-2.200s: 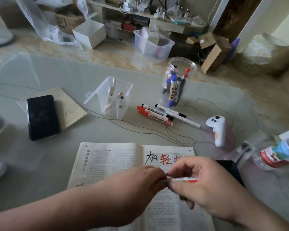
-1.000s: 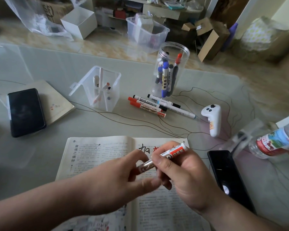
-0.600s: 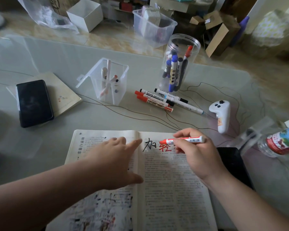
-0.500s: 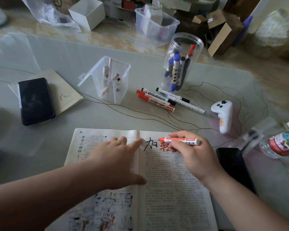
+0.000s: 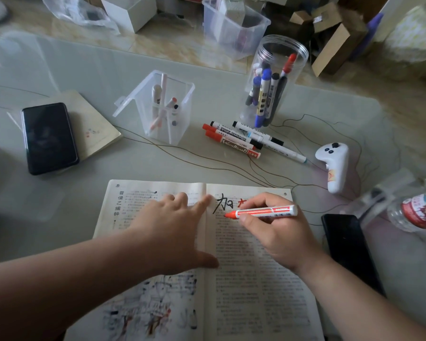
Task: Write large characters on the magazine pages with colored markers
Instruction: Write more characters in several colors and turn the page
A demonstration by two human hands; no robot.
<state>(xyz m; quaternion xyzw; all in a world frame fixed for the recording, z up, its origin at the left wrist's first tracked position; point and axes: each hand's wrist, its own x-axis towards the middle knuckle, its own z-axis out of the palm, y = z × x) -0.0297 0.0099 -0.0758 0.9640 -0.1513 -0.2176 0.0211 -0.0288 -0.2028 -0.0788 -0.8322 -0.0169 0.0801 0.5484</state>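
I see the open magazine [image 5: 256, 291] lying at six o'clock on the table. My left hand [image 5: 167, 232] is released, its fingers spread flat on the left page beside the spine. My right hand [image 5: 276, 232] grasps an uncapped red marker [image 5: 263, 212], with its tip pointing to nine o'clock just below a large black character [image 5: 223, 203] at the top of the right page. A red stroke beside it is partly hidden by my fingers. Loose whiteboard markers [image 5: 234, 141] lie at twelve o'clock from the magazine, and a clear jar [image 5: 273, 77] of markers stands at one o'clock. A white controller [image 5: 333, 166] is at two o'clock and a black phone [image 5: 347, 247] at three.
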